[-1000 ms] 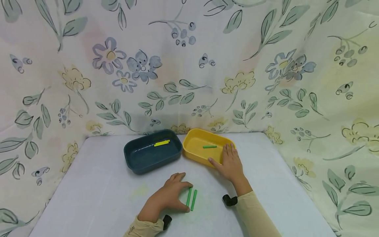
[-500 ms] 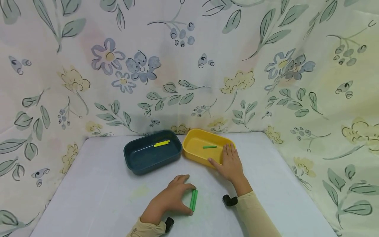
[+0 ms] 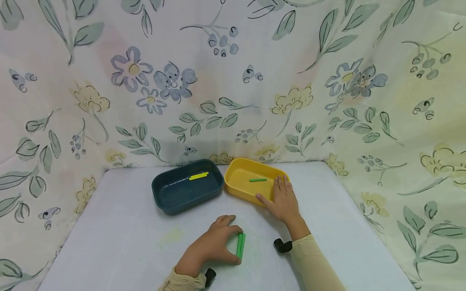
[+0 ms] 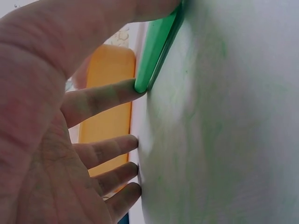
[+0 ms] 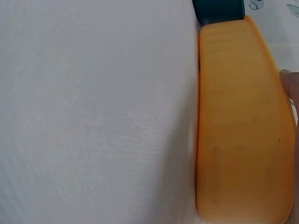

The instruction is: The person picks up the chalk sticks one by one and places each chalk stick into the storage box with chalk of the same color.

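Step in hand, by judgement: gathering the two green sticks (image 3: 240, 245) off the white table (image 3: 120, 226) for a lift. Both sticks lie side by side and touching, flat on the table near its front edge. The left hand (image 3: 211, 244) arches over them from the left; thumb at the near ends, index finger at the far ends, a narrow pinch along their length. In the left wrist view the fingertips (image 4: 126, 91) meet the stick ends while the other fingers rest spread on the table.

The right hand (image 3: 284, 200) lies flat with fingers straight on the near right rim of the yellow tray (image 3: 236, 178), steadying it. One green stick (image 3: 257, 180) already lies inside that tray. The dark blue tray (image 3: 171, 194) just to its left holds a yellow stick (image 3: 198, 176).

Next move, by judgement: a firm pinch on both sticks together, since either may slip free, then a clean lift clear of the table.
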`<state>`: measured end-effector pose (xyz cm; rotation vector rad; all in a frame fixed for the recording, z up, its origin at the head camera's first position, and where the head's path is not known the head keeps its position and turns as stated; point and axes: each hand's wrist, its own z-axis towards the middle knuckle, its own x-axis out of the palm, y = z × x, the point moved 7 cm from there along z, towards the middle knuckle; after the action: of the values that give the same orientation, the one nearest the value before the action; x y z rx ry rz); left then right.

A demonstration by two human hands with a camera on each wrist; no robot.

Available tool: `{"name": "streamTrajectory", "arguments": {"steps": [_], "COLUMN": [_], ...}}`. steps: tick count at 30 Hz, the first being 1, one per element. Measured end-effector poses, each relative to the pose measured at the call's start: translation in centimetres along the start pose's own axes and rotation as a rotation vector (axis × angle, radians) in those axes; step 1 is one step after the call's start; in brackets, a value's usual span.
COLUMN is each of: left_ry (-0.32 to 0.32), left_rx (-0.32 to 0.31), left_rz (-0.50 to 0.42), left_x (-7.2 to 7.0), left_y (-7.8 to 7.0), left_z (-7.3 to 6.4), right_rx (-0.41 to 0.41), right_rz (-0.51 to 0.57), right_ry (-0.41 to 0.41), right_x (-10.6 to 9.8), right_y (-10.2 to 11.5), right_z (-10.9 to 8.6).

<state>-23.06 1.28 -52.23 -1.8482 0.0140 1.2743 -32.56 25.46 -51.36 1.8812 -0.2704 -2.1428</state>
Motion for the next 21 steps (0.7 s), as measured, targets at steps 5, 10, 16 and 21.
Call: {"name": "streamTrajectory", "arguments": {"steps": [5, 10, 16, 21], "left_ry": [-0.004, -0.003, -0.005, -0.013], "left_rx": [0.000, 0.002, 0.006, 0.007], "left_rz": [-0.002, -0.002, -0.005, 0.000], "left_x": [0.12, 0.22, 0.26, 0.30], "left_y": [-0.07, -0.23, -0.33, -0.10], "left_z": [0.09, 0.14, 0.25, 0.43], "right_rx": [-0.001, 0.000, -0.005, -0.009], "right_rz": [-0.002, 0.000, 0.001, 0.009], "right_ry": [0.000, -0.001, -0.006, -0.011], "right_x": [-0.04, -0.04, -0.03, -0.08], "right_y": [-0.02, -0.04, -0.06, -0.08], "right_z": [0.01, -0.02, -0.05, -0.02]}}
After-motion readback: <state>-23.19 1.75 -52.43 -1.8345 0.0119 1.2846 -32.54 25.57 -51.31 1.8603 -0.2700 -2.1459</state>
